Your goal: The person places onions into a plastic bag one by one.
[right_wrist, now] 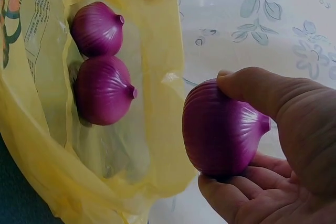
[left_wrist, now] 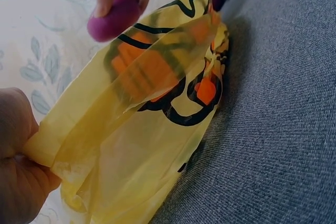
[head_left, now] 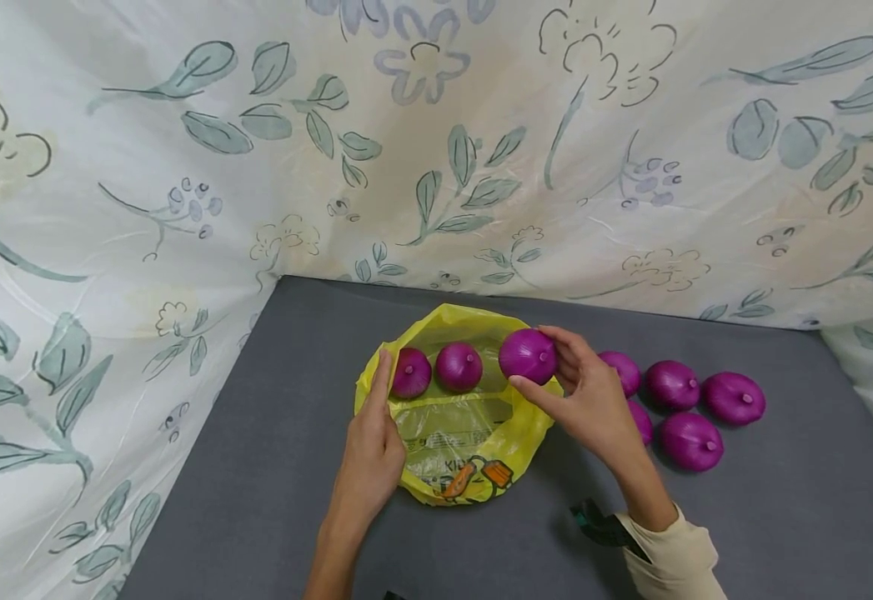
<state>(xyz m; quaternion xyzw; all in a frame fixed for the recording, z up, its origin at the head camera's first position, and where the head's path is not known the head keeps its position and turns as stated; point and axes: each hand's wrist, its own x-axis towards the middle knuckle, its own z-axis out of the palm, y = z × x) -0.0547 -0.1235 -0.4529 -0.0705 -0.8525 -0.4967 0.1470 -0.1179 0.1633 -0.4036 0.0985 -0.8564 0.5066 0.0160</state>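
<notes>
A yellow plastic bag (head_left: 436, 487) with an orange cartoon print lies with its mouth spread wide. Two purple onions, a left one (head_left: 410, 372) and a right one (head_left: 459, 367), sit inside it side by side. My left hand (head_left: 373, 454) pinches the bag's left rim, and in the left wrist view the film runs between thumb and fingers. Over the bag's right side, my right hand (head_left: 594, 400) holds another purple onion (right_wrist: 223, 129) between thumb and fingertips. Its stem end points toward the palm in the right wrist view.
Several more purple onions (head_left: 692, 441) lie in a cluster on the grey cloth-covered table (head_left: 256, 467), right of the bag and partly behind my right hand. A floral sheet (head_left: 421, 192) rises along the table's back and left edges.
</notes>
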